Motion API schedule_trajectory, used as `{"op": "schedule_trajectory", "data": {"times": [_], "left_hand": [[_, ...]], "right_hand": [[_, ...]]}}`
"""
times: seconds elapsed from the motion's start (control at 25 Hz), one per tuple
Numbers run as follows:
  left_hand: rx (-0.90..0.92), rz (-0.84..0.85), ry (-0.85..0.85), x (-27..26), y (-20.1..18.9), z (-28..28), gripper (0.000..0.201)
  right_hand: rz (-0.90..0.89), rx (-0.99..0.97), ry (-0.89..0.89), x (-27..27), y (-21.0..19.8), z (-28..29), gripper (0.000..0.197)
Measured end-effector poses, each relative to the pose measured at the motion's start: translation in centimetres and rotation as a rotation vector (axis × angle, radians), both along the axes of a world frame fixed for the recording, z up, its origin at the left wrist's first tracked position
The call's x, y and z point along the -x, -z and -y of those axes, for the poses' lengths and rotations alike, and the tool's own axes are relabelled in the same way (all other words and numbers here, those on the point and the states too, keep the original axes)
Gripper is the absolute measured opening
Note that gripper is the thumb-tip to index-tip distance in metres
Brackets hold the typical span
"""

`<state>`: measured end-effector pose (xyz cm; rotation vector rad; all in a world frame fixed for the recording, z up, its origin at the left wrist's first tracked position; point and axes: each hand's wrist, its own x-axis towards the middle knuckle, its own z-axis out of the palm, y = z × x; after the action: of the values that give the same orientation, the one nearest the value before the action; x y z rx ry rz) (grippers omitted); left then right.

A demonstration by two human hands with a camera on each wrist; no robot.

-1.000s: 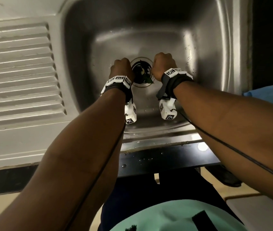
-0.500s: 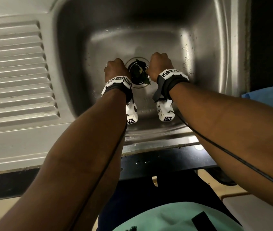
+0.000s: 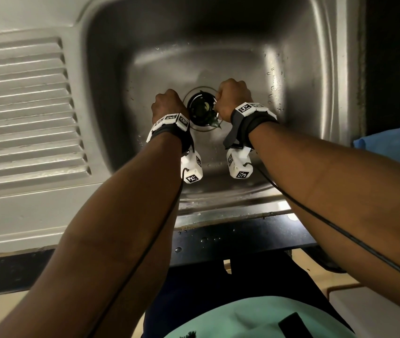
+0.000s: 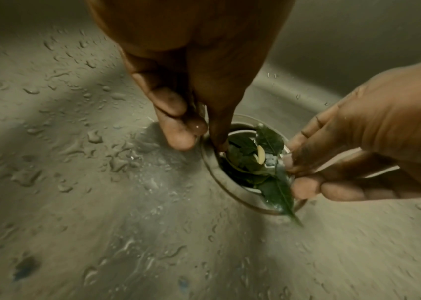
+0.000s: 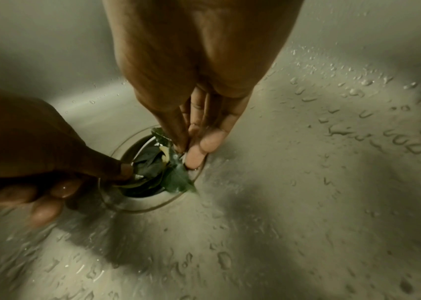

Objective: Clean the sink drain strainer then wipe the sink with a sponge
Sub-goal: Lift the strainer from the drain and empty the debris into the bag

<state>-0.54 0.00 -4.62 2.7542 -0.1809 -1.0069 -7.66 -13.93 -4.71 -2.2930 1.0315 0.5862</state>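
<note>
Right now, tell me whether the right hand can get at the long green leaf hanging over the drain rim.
Probably yes: the right hand already has fingertips beside the leaf, nothing covering it.

Head: high, facing down into sink (image 3: 304, 69).
Wrists: close, flanking left and right.
Shared: strainer (image 4: 250, 162), centre of all.

Your left hand (image 3: 167, 104) and right hand (image 3: 232, 98) sit knuckles-up on either side of the round metal drain strainer (image 3: 201, 109) in the wet stainless steel sink (image 3: 299, 69). Dark green leaves (image 3: 214, 123) fill the strainer. A blue cloth (image 3: 386, 145) lies beyond the sink's right rim.
</note>
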Motion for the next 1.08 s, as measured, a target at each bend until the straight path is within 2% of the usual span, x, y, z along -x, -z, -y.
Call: {"op": "schedule_trajectory", "data": {"times": [0.08, 0.2, 0.32, 0.48, 0.56, 0.68, 0.96, 1.04, 1.08], "left_hand": [[0.016, -0.011, -0.007, -0.3, 0.5, -0.2, 0.043], [0.023, -0.037, 0.004, -0.6, 1.0, -0.3, 0.047], [0.045, -0.048, 0.022, -0.9, 1.2, -0.1, 0.041], [0.059, -0.062, -0.02, -1.4, 0.9, 0.3, 0.044], [0.109, -0.063, -0.05, -1.6, 0.9, 0.4, 0.036], [0.193, -0.065, -0.064, -1.7, 0.5, 0.5, 0.025], [0.219, -0.113, -0.053, -1.4, -1.6, 0.7, 0.035], [0.188, -0.133, -0.026, -0.7, -2.4, 0.7, 0.032], [0.213, -0.125, -0.033, -1.4, -2.6, 1.1, 0.029]], "right_hand": [[-0.003, -0.032, 0.026, 0.0, 0.2, 0.0, 0.025], [-0.012, -0.06, 0.066, -0.1, 0.5, 0.2, 0.016], [-0.029, -0.085, 0.1, -0.2, 0.3, 0.4, 0.013], [-0.035, -0.167, 0.203, -0.2, 0.4, 0.5, 0.013], [-0.028, -0.184, 0.228, -0.1, 0.3, 0.8, 0.011], [-0.003, -0.201, 0.24, 0.0, -0.7, 1.1, 0.01], [0.016, -0.182, 0.213, -0.3, -2.7, 1.1, 0.009], [-0.029, -0.158, 0.21, -0.2, -3.7, 1.3, 0.008], [0.006, -0.153, 0.225, -0.9, -3.1, 1.8, 0.007]]}}
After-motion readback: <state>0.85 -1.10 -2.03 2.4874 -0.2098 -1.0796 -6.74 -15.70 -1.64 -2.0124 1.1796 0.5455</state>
